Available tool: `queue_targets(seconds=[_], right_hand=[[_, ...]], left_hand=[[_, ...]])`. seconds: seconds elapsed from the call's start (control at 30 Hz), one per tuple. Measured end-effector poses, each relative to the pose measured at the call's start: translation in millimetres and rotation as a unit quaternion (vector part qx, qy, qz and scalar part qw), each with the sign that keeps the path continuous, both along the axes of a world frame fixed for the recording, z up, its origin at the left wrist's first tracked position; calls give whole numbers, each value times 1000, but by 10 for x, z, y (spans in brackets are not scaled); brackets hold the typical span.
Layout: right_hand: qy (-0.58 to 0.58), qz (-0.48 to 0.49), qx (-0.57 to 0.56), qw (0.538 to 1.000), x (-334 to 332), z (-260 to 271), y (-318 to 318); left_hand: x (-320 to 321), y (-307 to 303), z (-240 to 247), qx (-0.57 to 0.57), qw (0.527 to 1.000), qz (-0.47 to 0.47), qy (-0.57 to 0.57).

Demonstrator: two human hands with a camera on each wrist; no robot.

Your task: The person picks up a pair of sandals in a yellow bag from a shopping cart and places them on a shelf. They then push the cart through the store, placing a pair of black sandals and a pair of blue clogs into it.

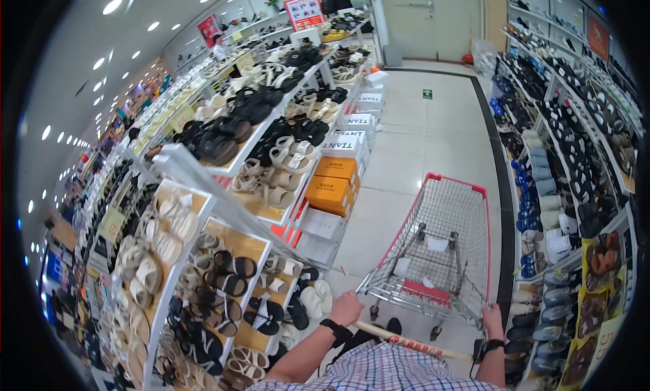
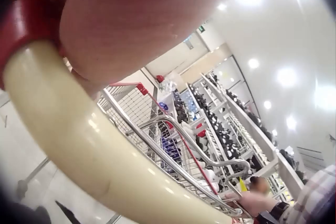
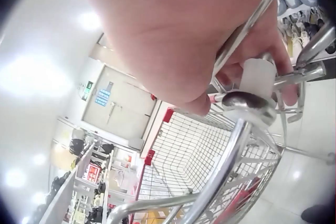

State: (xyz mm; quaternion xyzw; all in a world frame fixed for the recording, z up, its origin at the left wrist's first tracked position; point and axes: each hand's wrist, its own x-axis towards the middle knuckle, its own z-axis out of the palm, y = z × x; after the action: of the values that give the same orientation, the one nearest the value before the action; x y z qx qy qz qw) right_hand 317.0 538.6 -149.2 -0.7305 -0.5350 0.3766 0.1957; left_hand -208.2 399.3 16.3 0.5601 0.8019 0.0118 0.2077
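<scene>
A wire shopping cart (image 1: 457, 181) with red trim stands right in front of me in the head view. Its cream handle (image 1: 399, 339) crosses before my checked shirt. My left hand (image 1: 347, 308) grips the handle's left end; in the left wrist view, the palm covers it beside a red collar (image 2: 26, 24). My right hand (image 1: 493, 321) holds the cart at its right rear corner. Up close in the right wrist view, its fingers curl around the metal frame near a white plastic sleeve (image 3: 257, 79). A few pale papers (image 1: 437, 243) show in the cart's area.
Tiered shelves of sandals (image 1: 230, 283) run along the left, with orange shoeboxes (image 1: 332, 188) and white boxes (image 1: 349, 144) at their foot. More shoe racks (image 1: 542, 174) line the right. A tiled aisle (image 1: 413, 134) leads to a closed door (image 1: 433, 32) at the back.
</scene>
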Motion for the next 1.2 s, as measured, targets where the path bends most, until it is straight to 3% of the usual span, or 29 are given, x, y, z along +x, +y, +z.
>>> queue_targets(seconds=[0.03, 0.1, 0.17, 0.2, 0.23, 0.27, 0.33, 0.4, 0.43, 0.5, 0.53, 0.57, 0.6, 0.63, 0.67, 0.7, 0.73, 0.77, 0.8, 0.87, 0.9, 0.93, 1.0, 1.07, 1.13, 1.2], right_hand=[[0, -10, -8, 1000, 116, 163, -26], [-160, 5, -21, 987, -725, 1256, 311], [-233, 48, 154, 959, -1101, 1693, 623], [-82, 20, 164, 983, -1352, 1878, 830], [73, -8, 167, 983, -1586, 2011, 1057], [127, 21, 138, 982, -1780, 2048, 1321], [179, 44, 96, 978, -2172, 1889, 1884], [-86, 169, 184, 965, -2490, 1535, 2380], [-87, 167, 181, 965, -2544, 1438, 2593], [-264, 156, 157, 939, -2689, 1177, 3030], [-265, 163, 147, 939, -2687, 977, 3244], [-220, 99, 127, 962, -2578, 711, 3491], [-177, 37, 104, 978, -2448, 534, 3715], [-184, 50, 88, 978, -2336, 534, 3920], [-103, -9, 78, 992, -2259, 646, 4137], [-20, -74, 73, 994, -2244, 755, 4332], [-19, -75, 68, 995, -2247, 814, 4457], [-132, -64, 150, 978, -2231, 880, 4561], [-244, -52, 231, 941, -2205, 944, 4668], [-202, -116, 173, 957, -2163, 860, 4897], [-221, -66, 60, 971, -2011, 485, 4977], [-235, -15, -53, 970, -1933, 292, 5122], [-164, -29, -87, 982, -2180, 661, 5530], [-92, -37, -126, 987, -2325, 801, 5984], [-173, 14, -84, 981, -2426, 728, 6393], [-156, 4, -86, 984, -2480, 772, 6824]], left_hand=[[-9, 204, 7, 16, 999, -4, 41], [7, 649, 86, 92, 991, -14, 96], [55, 1208, 118, 141, 987, -55, 61], [58, 1498, 149, 185, 979, -85, 31], [93, 1865, 166, 118, 987, -77, -81], [138, 2231, 158, 112, 987, -80, -85], [229, 2887, 39, 35, 961, -87, -262], [252, 3427, -278, 21, 985, -130, -115], [173, 3666, -404, 1, 986, -151, -75], [-33, 4034, -705, 10, 986, -154, -59], [-119, 4148, -854, 12, 988, -148, -48], [-191, 4264, -880, -43, 986, -129, -93], [-249, 4429, -604, -88, 984, -119, -102], [-359, 4582, -532, -98, 975, -65, -188], [-496, 4725, -486, -105, 958, -12, -266], [-651, 4918, -443, -113, 957, -9, -267], [-801, 5130, -384, -28, 969, 32, -245], [-933, 5323, -317, 59, 971, 70, -222], [-1072, 5501, -291, 60, 971, 67, -222], [-1379, 5938, -378, 124, 963, 123, -205], [-1485, 6102, -517, 128, 963, 118, -205], [-1582, 6235, -724, 85, 977, 127, -150], [-1780, 6653, -887, 55, 986, 131, -91], [-1935, 7044, -938, -205, 929, 126, -280], [-1972, 7372, -989, -225, 926, 120, -279], [-1962, 7727, -953, -221, 942, 101, -232]])
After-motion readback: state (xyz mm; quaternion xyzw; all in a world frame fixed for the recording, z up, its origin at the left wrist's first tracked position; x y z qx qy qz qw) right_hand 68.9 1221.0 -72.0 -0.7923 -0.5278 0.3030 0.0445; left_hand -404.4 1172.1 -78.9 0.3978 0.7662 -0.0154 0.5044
